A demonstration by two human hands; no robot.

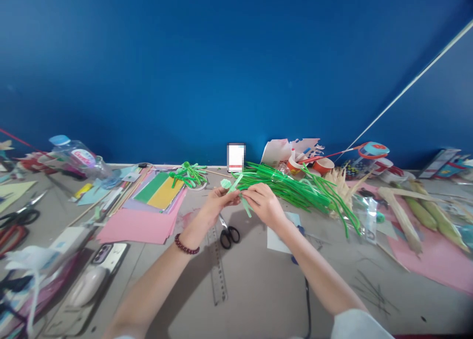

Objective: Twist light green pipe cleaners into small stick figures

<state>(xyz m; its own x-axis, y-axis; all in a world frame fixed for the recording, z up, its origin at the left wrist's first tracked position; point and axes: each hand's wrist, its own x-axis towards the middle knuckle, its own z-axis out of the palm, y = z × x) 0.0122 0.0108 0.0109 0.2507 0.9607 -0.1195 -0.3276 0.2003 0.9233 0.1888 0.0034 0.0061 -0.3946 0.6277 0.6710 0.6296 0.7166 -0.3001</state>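
Observation:
Both my hands meet over the middle of the grey table (258, 289). My left hand (218, 201), with a dark bead bracelet on the wrist, and my right hand (264, 203) pinch a pale green pipe cleaner piece (236, 188) between them. A curled end of it sticks up at the left and a tail hangs down below my right fingers. Just behind lies a big bundle of green pipe cleaners (295, 188) in clear wrap. A finished green pipe cleaner shape (189, 174) rests on the paper stack.
Black-handled scissors (229, 234) and a clear ruler (217, 265) lie under my hands. Pink paper with green and yellow sheets (155, 203) is at the left, a phone (105, 255) nearer me. Corn husks (417, 211), paper cups (321, 165) and a plastic bottle (79, 156) line the back.

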